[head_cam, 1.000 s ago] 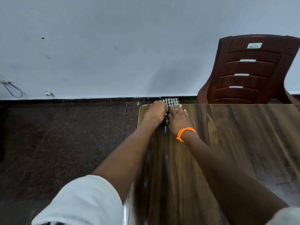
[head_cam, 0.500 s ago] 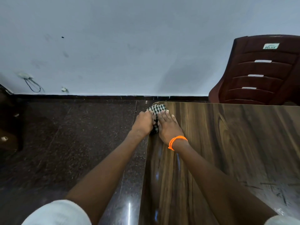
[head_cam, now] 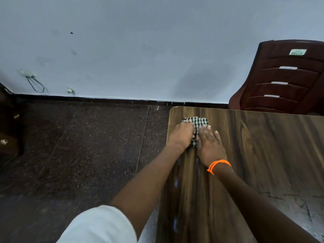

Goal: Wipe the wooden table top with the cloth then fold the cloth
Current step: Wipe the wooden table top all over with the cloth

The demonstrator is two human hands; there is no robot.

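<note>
Compared with a second ago, the checked cloth is seen drawn back from the far edge of the wooden table top, over which it was hanging, so that bare wood now shows beyond it; it lies near the far left corner, just inside the left edge. From this it is judged that wiping is under way along the left side, with most of the surface to the right not yet reached and folding not begun. The cloth is bunched into a small pad and pressed to the wood under both hands. The left hand is curled over its left part, fingers clenched on the fabric. The right hand is laid flat beside it, fingers extended, palm pressing the cloth's right side and grasping nothing. An orange wristband is worn on the right wrist. Both arms are stretched well forward. A dark red plastic chair stands beyond the far edge.
</note>
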